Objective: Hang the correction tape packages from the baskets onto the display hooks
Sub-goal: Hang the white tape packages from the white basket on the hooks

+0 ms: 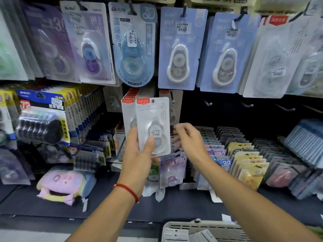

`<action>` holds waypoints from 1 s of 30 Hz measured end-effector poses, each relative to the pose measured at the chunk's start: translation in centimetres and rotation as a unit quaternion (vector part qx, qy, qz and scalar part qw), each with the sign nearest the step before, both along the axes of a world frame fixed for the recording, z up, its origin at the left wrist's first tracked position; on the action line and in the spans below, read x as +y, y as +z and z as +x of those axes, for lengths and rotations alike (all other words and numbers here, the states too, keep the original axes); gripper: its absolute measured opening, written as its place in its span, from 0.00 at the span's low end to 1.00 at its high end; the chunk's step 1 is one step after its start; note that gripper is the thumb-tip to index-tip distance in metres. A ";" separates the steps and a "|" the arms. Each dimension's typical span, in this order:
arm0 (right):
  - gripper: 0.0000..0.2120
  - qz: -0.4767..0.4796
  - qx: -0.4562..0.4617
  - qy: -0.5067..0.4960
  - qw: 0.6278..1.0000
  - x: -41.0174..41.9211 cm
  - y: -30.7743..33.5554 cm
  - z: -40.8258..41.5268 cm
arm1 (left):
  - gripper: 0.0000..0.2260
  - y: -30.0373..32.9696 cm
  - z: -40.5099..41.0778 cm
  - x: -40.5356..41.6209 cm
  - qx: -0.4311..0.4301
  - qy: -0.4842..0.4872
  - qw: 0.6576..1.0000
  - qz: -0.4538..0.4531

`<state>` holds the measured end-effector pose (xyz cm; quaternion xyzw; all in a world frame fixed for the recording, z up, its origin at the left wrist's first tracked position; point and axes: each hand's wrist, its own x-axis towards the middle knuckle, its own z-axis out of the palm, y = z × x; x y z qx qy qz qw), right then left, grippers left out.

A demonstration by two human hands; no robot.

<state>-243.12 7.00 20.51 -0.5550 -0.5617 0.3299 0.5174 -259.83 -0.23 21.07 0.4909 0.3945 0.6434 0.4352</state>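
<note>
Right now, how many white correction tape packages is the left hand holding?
2: the front package under the left hand's thumb, and a second package behind it, offset left. More may be hidden.

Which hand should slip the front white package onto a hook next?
Left, probably: the left hand already grips the white packages upright below the hook. The right hand holds nothing.

Glossy clear plastic blisters over white card make up the two correction tape packages (153,126) gripped in the left hand (139,154), a paper price sticker on the front one. Above the hands, hanging packs (178,49) show matt blue card beneath shiny blisters. Below the right hand (189,142), a grey plastic basket (174,226) has a slotted, matt rim. A red cord bracelet (127,190) circles the left wrist.
</note>
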 end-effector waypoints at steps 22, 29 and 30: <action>0.08 0.065 0.037 0.005 0.997 -4.9 1.5 0.2 | 0.19 -0.3 0.2 0.4 0.193 0.082 0.978 0.002; 0.15 0.019 -0.015 -0.087 0.996 3.7 0.4 -1.6 | 0.34 -1.3 -1.0 1.6 0.464 0.144 0.873 0.040; 0.16 0.011 -0.010 -0.098 0.995 4.9 0.5 -1.9 | 0.35 -1.7 -0.9 1.7 0.481 0.137 0.865 0.038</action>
